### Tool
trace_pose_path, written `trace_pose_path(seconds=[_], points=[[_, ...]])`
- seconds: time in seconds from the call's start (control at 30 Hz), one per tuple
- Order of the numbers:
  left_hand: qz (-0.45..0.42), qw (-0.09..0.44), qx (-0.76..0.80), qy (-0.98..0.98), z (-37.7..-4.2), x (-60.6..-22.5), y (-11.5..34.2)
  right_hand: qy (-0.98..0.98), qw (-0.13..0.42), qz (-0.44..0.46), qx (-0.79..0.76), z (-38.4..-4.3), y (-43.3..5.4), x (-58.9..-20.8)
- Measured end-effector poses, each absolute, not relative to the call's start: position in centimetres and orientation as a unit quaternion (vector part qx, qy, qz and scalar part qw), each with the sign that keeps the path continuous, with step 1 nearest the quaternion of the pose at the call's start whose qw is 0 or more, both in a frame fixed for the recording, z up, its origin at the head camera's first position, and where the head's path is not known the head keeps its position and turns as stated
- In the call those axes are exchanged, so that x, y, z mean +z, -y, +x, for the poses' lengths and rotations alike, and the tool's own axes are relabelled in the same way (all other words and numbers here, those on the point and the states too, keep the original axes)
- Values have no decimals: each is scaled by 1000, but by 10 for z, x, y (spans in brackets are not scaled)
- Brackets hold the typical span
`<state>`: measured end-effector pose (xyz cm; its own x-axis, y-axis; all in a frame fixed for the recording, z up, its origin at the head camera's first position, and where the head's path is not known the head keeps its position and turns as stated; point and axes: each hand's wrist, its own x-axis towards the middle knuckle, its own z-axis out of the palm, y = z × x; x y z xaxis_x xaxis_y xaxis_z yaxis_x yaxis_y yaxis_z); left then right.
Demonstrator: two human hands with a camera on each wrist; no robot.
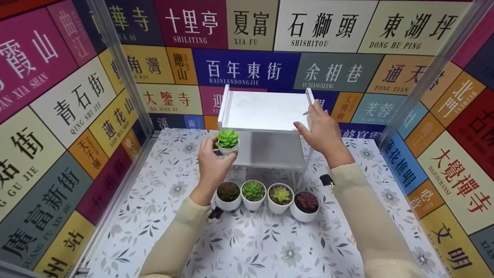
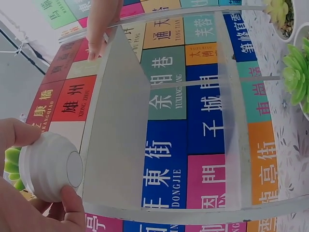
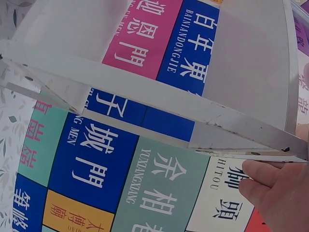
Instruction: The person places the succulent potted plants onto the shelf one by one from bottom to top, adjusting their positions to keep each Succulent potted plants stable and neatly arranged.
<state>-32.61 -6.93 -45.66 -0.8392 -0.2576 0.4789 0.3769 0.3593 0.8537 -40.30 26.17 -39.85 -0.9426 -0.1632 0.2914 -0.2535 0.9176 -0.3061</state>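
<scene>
My left hand (image 1: 215,160) holds a small white pot with a bright green succulent (image 1: 228,139) at the left front corner of a white tiered shelf (image 1: 266,110). In the left wrist view, thumb and fingers pinch the tilted white pot (image 2: 53,166), its base turned toward the camera. My right hand (image 1: 323,131) grips the shelf's right side at the top tier, thumb toward the front edge and fingers along the side panel. In the right wrist view, fingertips (image 3: 258,176) touch the panel's edge.
Several potted succulents stand in a row before the shelf: a brown one (image 1: 228,195), a green one (image 1: 253,195), a yellow-green one (image 1: 280,197) and a dark red one (image 1: 305,205). A floral cloth (image 1: 247,247) covers the table. Walls of coloured signs (image 1: 247,69) surround it.
</scene>
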Motion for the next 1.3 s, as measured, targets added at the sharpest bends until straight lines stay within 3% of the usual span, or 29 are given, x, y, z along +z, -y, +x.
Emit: trace_pose_path(seconds=[0.5, 1.3], points=[[-43, 316, -560, 765, -341, -439, 67, 968, 131, 111, 183, -404, -261, -398], [-34, 289, -580, 761, -357, -421, 59, 971, 124, 113, 168, -403, -263, -397]])
